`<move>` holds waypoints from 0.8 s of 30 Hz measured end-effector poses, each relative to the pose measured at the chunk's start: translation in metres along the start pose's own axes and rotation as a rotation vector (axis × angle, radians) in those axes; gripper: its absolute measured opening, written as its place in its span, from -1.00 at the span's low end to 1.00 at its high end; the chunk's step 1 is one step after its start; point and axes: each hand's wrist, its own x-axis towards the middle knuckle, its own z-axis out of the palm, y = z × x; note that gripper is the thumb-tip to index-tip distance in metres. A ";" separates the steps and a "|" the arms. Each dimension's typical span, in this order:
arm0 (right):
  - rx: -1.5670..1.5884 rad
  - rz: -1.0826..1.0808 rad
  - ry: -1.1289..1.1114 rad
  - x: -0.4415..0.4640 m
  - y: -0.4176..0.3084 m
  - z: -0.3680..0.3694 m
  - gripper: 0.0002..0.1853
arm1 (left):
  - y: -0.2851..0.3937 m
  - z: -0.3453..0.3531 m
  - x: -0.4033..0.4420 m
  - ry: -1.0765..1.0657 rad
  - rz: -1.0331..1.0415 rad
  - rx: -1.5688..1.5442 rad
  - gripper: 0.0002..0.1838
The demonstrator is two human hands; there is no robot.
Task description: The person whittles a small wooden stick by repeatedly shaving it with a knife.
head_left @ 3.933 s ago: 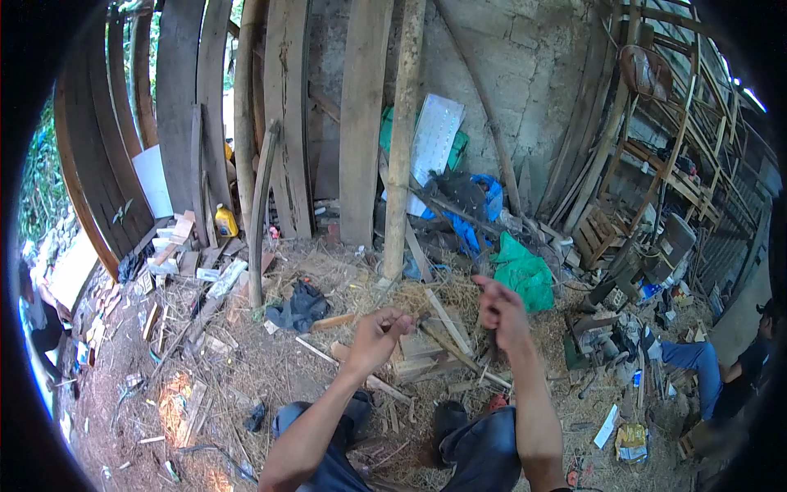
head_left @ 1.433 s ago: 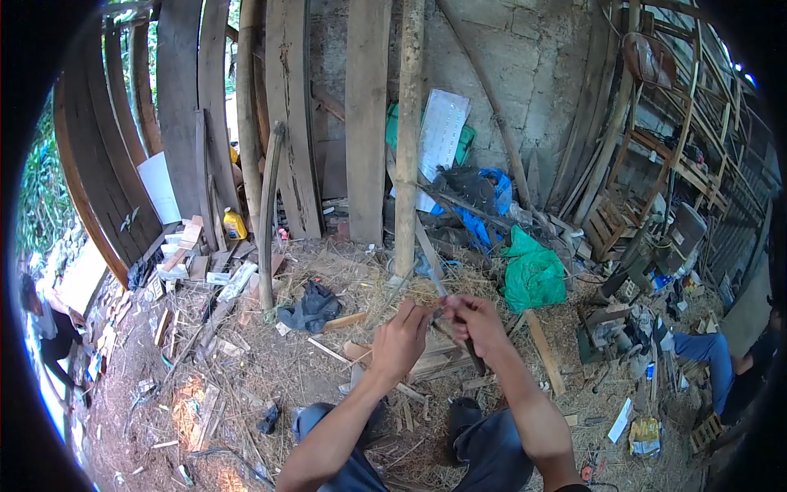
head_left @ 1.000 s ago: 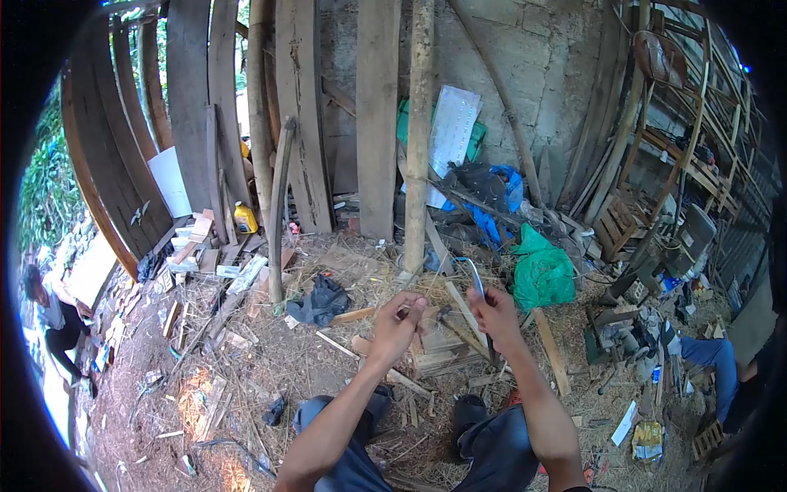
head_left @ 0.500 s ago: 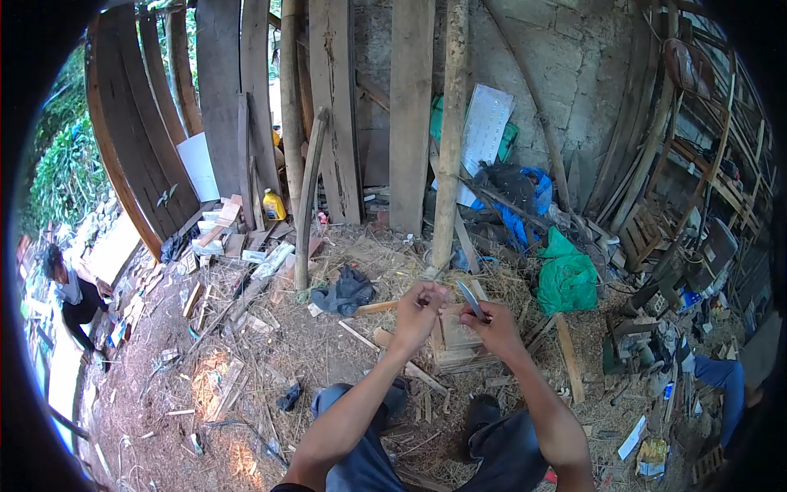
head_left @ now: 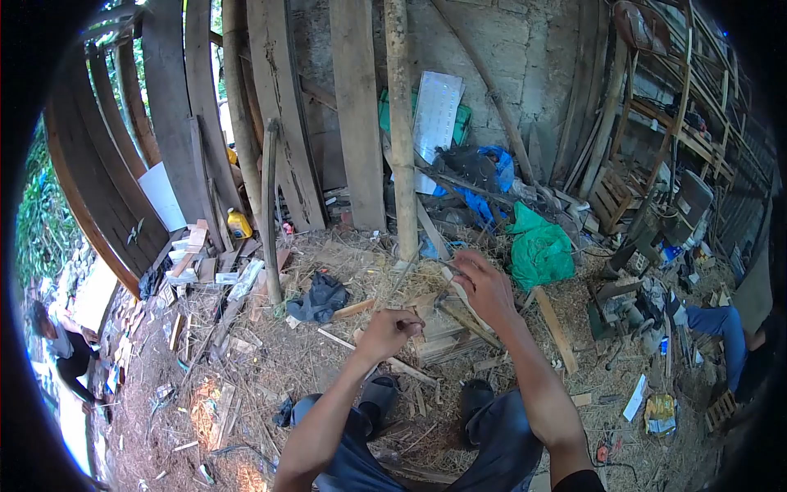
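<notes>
My left hand (head_left: 388,334) is closed in a pinch low in front of me; a tiny bit shows at its fingertips, too small to name. Higher and to the right, my right hand (head_left: 485,289) is curled round a knife, whose blade is seen nearly edge-on at the fingers. Beneath both hands lies a flat wooden board (head_left: 434,348) on the straw-strewn ground. Across it rests a stick-like handle (head_left: 471,324) with a bent far end. The two hands are apart.
Between the boots a wooden post (head_left: 402,164) rises ahead. A green sack (head_left: 541,250) and a dark plastic bag (head_left: 318,297) lie on the littered ground. One person (head_left: 65,344) bends at far left; another person's blue trouser leg (head_left: 721,324) shows at right.
The view has swung right, so the surroundings sit further left. My right hand has risen and turned with the knife; my left hand has dropped lower, and the gap between them has widened.
</notes>
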 end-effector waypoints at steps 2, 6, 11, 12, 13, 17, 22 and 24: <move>0.037 0.007 0.153 0.008 -0.010 -0.005 -0.78 | -0.001 0.005 0.002 0.009 0.005 -0.029 -0.87; 0.404 0.292 -0.084 -0.003 0.007 -0.002 -0.73 | -0.006 0.009 0.011 0.144 0.055 -0.333 -0.84; 0.952 0.540 -0.382 -0.009 -0.024 0.009 -0.74 | 0.004 0.012 0.013 0.151 0.043 -0.368 -0.85; 1.089 0.582 -0.491 -0.009 -0.025 0.008 -0.75 | -0.002 0.014 0.015 0.137 0.089 -0.297 -0.85; 1.090 0.584 -0.485 -0.008 -0.023 0.007 -0.75 | -0.006 0.016 0.017 0.124 0.134 -0.228 -0.86; 1.178 0.711 -0.543 -0.004 -0.014 0.001 -0.75 | 0.013 0.012 0.007 0.122 0.141 -0.262 -0.86; 1.273 0.871 -0.467 -0.002 0.001 -0.014 -0.78 | 0.008 0.013 0.001 -0.009 0.027 -0.421 -0.86; 1.269 0.855 -0.455 -0.005 -0.006 -0.011 -0.81 | 0.017 0.011 0.000 -0.003 -0.005 -0.444 -0.85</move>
